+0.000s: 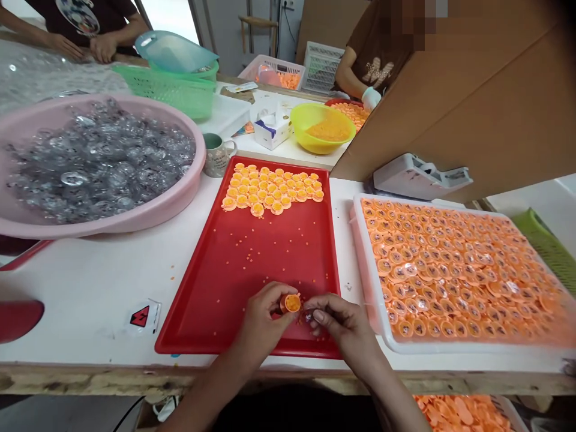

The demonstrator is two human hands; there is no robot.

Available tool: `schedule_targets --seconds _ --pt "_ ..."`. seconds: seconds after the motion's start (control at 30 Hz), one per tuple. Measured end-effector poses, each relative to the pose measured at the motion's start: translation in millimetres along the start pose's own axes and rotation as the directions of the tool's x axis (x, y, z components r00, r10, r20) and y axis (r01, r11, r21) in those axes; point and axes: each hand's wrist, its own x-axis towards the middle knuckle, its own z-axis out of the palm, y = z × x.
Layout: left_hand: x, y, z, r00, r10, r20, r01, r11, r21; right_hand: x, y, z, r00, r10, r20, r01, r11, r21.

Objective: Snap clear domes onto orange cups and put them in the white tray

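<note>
Left hand (261, 319) grips an orange cup (292, 303) over the red tray (279, 258) at five o'clock; right hand (345, 325), just beside it, pinches a small clear piece (308, 315). Relative to tray centre: pink tub (153, 218) at ten o'clock, filled cups (270, 200) on the tray at twelve, loaded crate (450, 348) at three.

Mug (215, 157): upright on worktable (108, 276) | Tissue box (272, 132): beyond mug, toward far edge | Red-marked label (143, 316): flat, near front edge, left half | Cardboard panel (477, 102): slanted, right side | Wooden stool (258, 23): beyond far edge
</note>
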Motion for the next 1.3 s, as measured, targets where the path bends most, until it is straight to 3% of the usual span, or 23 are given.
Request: schedule_targets --seconds 0.07,0.23,0.33,0.43,0.53,0.67,0.8,1.0,1.2,1.3 --pt "-1.0 -1.7 8.8 0.999 0.017 0.04 -0.017 1.0 0.008 1.8 -4.3 -0.1 0.999 -0.03 -0.032 0.03 1.0 -0.003" --pt "-3.2 4.0 21.8 0.992 0.035 0.125 -0.045 0.996 0.076 2.6 -4.7 -2.8 0.969 -0.205 -0.136 0.152 0.935 -0.321" --pt "-1.1 14.0 22.1 0.989 0.052 0.14 -0.057 0.998 0.03 1.6 -0.6 -3.3 0.928 -0.349 -0.13 0.259 0.855 -0.449" --pt "1.8 22.8 21.0 0.987 0.003 0.16 0.005 0.999 -0.046 0.5 3.9 -2.1 0.887 -0.416 -0.202 0.265 0.815 -0.515" --pt "2.4 25.3 20.5 0.99 -0.05 0.131 0.069 0.988 -0.139 -3.1 6.0 -0.1 0.897 -0.323 -0.3 0.181 0.891 -0.417" --pt "0.1 24.7 18.0 0.997 -0.071 0.04 0.079 0.96 -0.269 -13.0 3.5 3.3 0.949 -0.174 -0.262 0.128 0.975 -0.183" --pt "-3.2 30.3 14.0 0.996 -0.026 0.085 0.052 0.943 -0.328 -21.7 -2.2 5.3 0.917 -0.306 -0.254 0.255 0.943 -0.215" --pt "-10.2 40.9 14.6 0.995 -0.054 0.083 0.081 0.929 -0.36 -28.5 -5.2 7.5 0.85 -0.453 -0.267 0.361 0.872 -0.331" --pt "-10.6 45.2 18.2 0.999 -0.002 0.054 0.018 0.955 -0.296 -31.1 -2.8 9.6 0.818 -0.488 -0.305 0.375 0.854 -0.361" --pt "-9.9 46.9 18.8 0.994 -0.017 0.109 0.047 0.958 -0.282 -32.2 -4.9 9.7 0.806 -0.509 -0.302 0.388 0.84 -0.378"
